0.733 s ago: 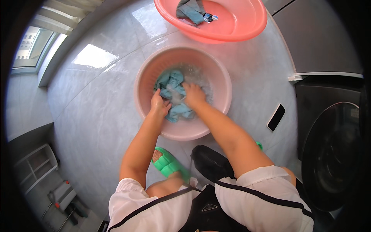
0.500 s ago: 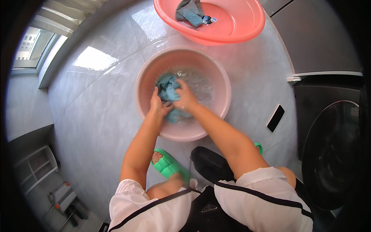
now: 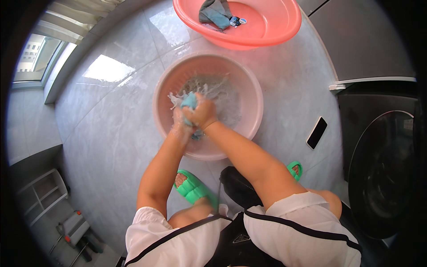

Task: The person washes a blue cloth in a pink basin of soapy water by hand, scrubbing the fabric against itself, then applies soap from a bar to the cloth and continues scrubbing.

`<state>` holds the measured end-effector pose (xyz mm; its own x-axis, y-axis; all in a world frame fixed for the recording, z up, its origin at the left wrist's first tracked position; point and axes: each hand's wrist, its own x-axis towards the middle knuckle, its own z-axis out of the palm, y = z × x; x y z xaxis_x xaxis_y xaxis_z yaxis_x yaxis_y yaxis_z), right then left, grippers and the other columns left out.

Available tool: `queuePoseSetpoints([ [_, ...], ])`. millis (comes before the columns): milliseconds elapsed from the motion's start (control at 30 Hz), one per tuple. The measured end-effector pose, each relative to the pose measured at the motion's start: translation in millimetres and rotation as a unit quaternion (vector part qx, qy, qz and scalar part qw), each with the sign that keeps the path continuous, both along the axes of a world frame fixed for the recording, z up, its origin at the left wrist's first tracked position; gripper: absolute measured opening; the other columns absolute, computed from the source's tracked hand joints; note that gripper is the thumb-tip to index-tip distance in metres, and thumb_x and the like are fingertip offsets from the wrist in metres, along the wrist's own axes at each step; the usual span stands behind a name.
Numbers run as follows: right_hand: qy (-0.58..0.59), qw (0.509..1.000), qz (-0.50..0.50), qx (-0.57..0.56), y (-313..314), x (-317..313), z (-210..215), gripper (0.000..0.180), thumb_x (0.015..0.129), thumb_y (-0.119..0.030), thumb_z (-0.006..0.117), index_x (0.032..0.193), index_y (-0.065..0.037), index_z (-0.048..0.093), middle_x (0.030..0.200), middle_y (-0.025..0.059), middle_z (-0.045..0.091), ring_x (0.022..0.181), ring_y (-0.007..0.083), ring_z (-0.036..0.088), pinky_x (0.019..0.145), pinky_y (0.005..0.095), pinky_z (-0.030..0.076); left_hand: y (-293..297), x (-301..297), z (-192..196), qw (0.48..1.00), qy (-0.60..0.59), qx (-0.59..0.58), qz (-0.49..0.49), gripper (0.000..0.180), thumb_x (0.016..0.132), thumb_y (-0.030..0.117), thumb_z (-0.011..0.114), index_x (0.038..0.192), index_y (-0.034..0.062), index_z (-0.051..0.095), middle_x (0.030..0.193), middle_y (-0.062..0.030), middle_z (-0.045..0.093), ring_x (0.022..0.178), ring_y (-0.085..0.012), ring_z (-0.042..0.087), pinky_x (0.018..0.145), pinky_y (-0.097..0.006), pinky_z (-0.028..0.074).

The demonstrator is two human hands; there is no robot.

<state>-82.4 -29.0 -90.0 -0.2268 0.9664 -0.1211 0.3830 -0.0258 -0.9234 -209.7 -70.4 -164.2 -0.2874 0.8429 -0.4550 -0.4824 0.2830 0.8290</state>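
Bunched now, teal cloth (image 3: 189,102) gripped by both hands (image 3: 195,116) (seemingly wringing) over pink basin (image 3: 249,84).

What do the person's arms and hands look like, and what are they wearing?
Both arms are bare from the shoulders down, with no gloves, rings or watch that can be seen. The left hand and right hand look wet and soapy. Short white sleeves with a thin black stripe cover only the tops of the arms.
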Motion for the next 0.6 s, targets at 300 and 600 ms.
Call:
queuePoseSetpoints([
  [300, -0.122, 0.982, -0.120, -0.078, 16.6, 100.8, -66.5, 0.066, 0.088, -0.030, 0.077, 0.145, 0.001, 0.064, 0.157, 0.0312, 0.061, 0.144, 0.0510, 0.059, 0.122, 0.0520, 0.048, 8.0, -6.0, 85.5, 0.976, -0.215, 0.002, 0.021, 0.036, 0.118, 0.028, 0.061, 0.146, 0.0067, 0.065, 0.138, -0.0089, 0.075, 0.127, -0.0257, 0.074, 0.108, -0.045, 0.062],
  [600, 0.179, 0.970, 0.121, -0.114, 26.3, 83.8, 55.1, 0.085, 0.098, -0.032, 0.089, 0.170, -0.005, 0.051, 0.164, 0.0202, 0.060, 0.150, 0.0316, 0.058, 0.125, 0.0417, 0.046, -5.8, -5.6, 126.5, 0.965, -0.248, 0.009, -0.081, 0.043, 0.120, 0.029, 0.053, 0.154, 0.0061, 0.064, 0.144, -0.0079, 0.074, 0.130, -0.0243, 0.072, 0.114, -0.043, 0.058],
])
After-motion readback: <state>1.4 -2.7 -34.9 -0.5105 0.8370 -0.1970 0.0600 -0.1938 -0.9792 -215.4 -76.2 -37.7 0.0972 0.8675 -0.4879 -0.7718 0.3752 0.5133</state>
